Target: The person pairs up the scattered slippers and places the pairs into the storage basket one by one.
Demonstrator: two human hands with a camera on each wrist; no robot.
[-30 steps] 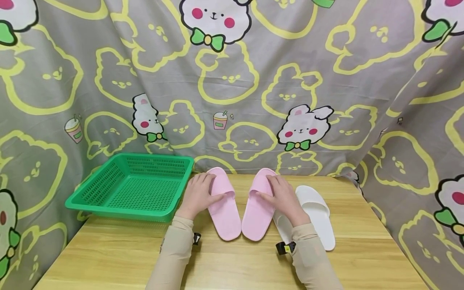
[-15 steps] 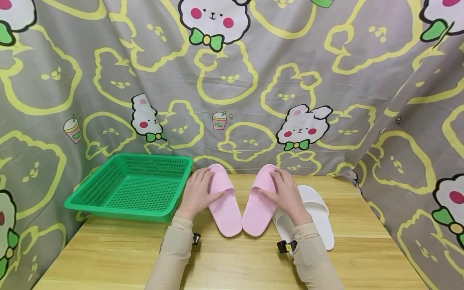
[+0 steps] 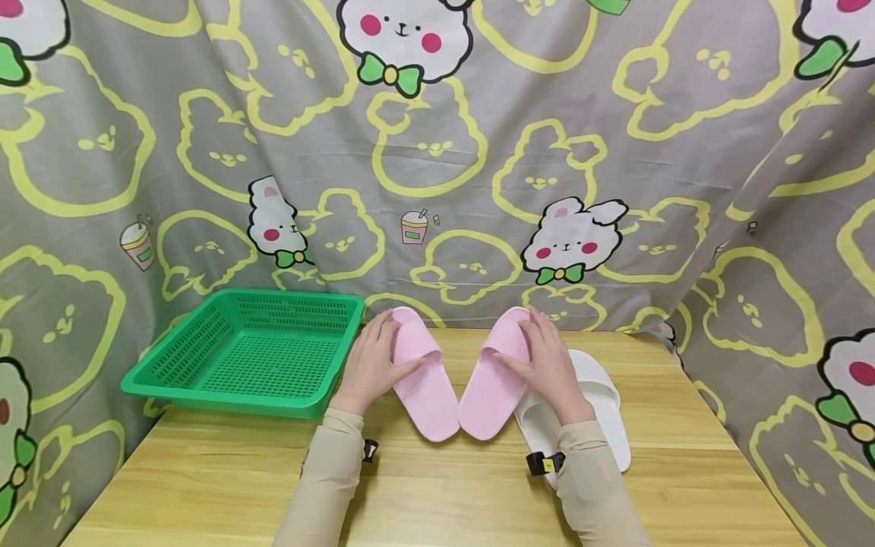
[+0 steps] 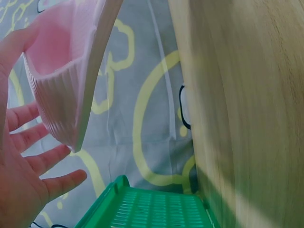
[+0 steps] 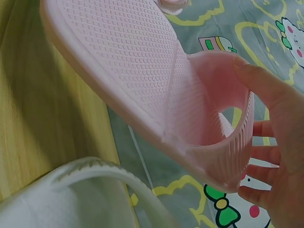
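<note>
Two pink slippers point away from me in the head view, heels close together and toes spread apart. My left hand (image 3: 372, 365) holds the left pink slipper (image 3: 429, 406) by its strap, thumb at the strap's opening and fingers along the outer side. The right pink slipper (image 3: 487, 406) is held the same way by my right hand (image 3: 550, 365). Both wrist views show the ribbed straps between thumb and fingers, with the soles raised off the wooden table. Beside my right hand lie a white slipper (image 3: 608, 425) and a second white slipper (image 3: 535, 429), partly hidden by my forearm.
A green plastic basket (image 3: 205, 400) with slotted walls stands at the back left, just beside my left hand. The wooden table (image 3: 437, 501) ends at a patterned grey curtain (image 3: 465, 175) hanging behind and at both sides.
The pink slippers have shifted slightly up and away, and their toes have spread farther apart. My right hand has moved a little to the right with its slipper; the left has barely moved.
</note>
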